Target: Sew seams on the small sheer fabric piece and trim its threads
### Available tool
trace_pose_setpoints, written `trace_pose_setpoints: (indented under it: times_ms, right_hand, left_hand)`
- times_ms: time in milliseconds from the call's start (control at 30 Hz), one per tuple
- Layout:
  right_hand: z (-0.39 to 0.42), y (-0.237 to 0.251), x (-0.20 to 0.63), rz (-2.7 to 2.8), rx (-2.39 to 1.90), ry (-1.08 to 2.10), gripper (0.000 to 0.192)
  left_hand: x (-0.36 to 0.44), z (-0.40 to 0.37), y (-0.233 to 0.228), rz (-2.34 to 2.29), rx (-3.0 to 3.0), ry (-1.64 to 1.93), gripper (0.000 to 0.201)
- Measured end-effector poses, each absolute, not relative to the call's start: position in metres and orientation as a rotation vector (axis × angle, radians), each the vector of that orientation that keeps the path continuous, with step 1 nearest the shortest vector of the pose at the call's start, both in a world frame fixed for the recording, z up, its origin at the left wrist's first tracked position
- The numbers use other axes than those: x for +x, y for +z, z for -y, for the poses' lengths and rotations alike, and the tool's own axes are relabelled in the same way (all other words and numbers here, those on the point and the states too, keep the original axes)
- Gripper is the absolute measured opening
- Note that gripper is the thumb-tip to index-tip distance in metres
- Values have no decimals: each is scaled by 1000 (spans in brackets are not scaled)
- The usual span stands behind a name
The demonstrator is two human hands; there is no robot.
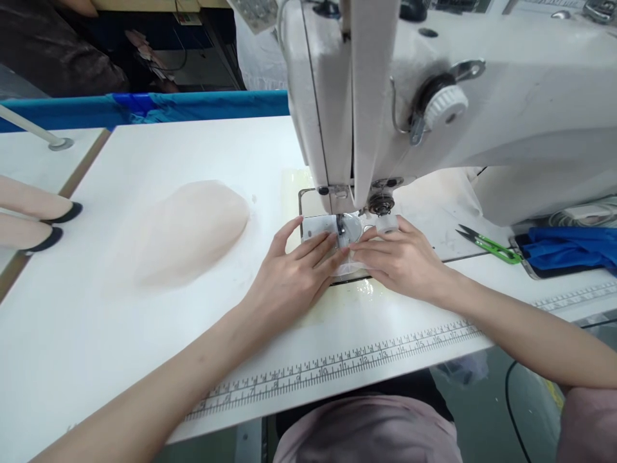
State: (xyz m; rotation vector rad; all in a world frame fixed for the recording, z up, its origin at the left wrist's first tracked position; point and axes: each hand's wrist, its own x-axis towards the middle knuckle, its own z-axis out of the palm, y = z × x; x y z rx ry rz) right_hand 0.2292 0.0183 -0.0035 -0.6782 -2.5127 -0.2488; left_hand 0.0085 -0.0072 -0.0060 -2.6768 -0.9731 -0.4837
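Observation:
A white sewing machine (434,96) stands over the white table (96,334). My left hand (289,276) and my right hand (402,257) lie flat on a small sheer white fabric piece (348,265) at the needle plate (354,225), fingertips meeting just in front of the presser foot. Both hands press the fabric down; its full outline is hidden beneath my fingers.
A pile of sheer beige fabric (186,235) lies left of the machine. Green thread snips (489,244) and a blue cloth (569,251) sit at the right. A printed ruler (337,366) runs along the table's front edge. Another person's legs in black shoes (53,225) show at far left.

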Motion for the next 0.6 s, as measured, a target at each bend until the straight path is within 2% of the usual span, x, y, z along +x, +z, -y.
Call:
trace_pose_setpoints:
  times_ms: [300,433,600]
  right_hand:
    - [-30,-11,228,2520,-767,-300,18]
    - [-29,-11,229,2482,-757,-135,17]
    - [-33,-10,229,2355,-1009,133,20]
  left_hand:
    - [11,-1,-8,1040,-2527,-537,26]
    - [14,7,0,1136,-2530,-621,18]
    - [15,-4,20,1628,-2866,-681,21]
